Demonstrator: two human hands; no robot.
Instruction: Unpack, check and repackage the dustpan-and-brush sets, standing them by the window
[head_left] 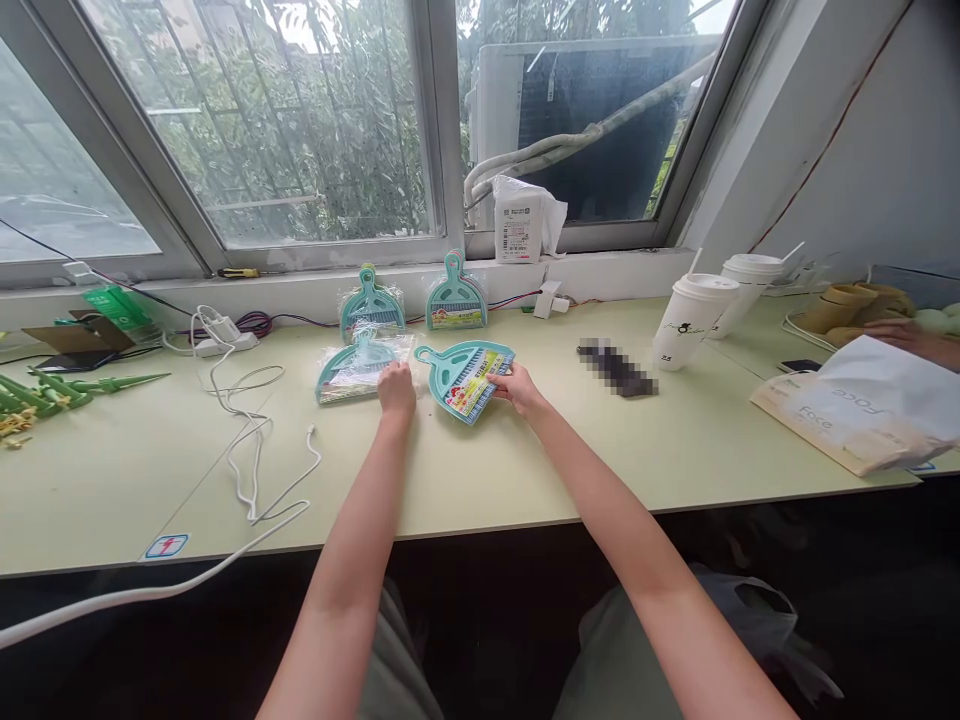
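Observation:
A mint-green dustpan and brush set (448, 372) with a colourful printed label is tilted just above the table, its handle pointing left. My right hand (517, 388) grips its right edge, thumb on top and the other fingers underneath. To the left lies another dustpan set (337, 375) in a clear plastic bag (403, 346). My left hand (396, 390) is closed over the right side of that bag, fingertips mostly hidden. Behind, two more dustpan stacks, a left one (371, 305) and a right one (455, 300), lean upright against the window ledge.
White cables (255, 420) sprawl over the left of the table (465, 490). Two white paper cups (690, 320) with straws stand right, near a blurred dark object (616, 368). A paper bag (862, 405) lies at far right, with part of another person's arm (915, 340) behind.

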